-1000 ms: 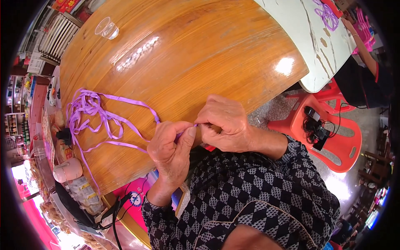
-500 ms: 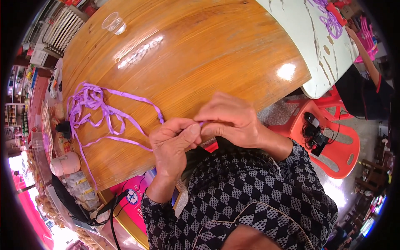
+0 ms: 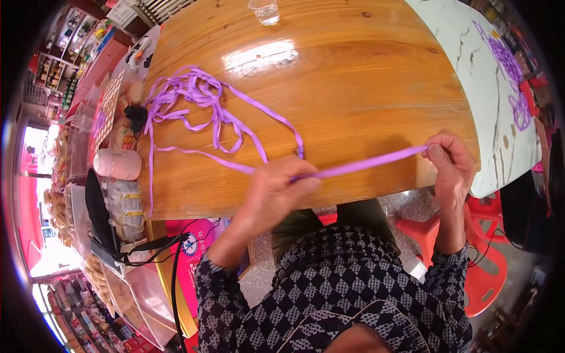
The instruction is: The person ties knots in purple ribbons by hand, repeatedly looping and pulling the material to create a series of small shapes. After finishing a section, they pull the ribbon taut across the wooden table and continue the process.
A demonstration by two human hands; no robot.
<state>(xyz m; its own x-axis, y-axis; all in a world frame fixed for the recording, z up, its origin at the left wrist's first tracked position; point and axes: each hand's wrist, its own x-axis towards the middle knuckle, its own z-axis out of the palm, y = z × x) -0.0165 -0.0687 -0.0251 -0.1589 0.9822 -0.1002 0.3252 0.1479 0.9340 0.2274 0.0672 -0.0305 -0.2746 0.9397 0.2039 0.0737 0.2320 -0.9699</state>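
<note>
A long purple ribbon (image 3: 368,163) is stretched taut between my two hands, above the near edge of the wooden table. My left hand (image 3: 276,191) grips it with the fingers closed around it. To the right, my right hand (image 3: 452,167) pinches its other stretch between thumb and fingers. From my left hand more purple ribbon runs left to a loose tangled heap (image 3: 191,94) on the tabletop. A small dark piece (image 3: 301,152) sits on one strand just above my left hand.
The wooden table (image 3: 365,70) has a clear plastic cup (image 3: 266,12) of liquid at its far side. A marble-patterned table (image 3: 482,88) on the right bears more purple ribbon (image 3: 506,65). Red stools (image 3: 482,276) stand below right; a pink cylinder (image 3: 118,163) and black cables (image 3: 176,265) lie left.
My hands were close together and have moved apart, my right hand going right, drawing the ribbon out straight between them. The whole view has shifted, so the table appears further right.
</note>
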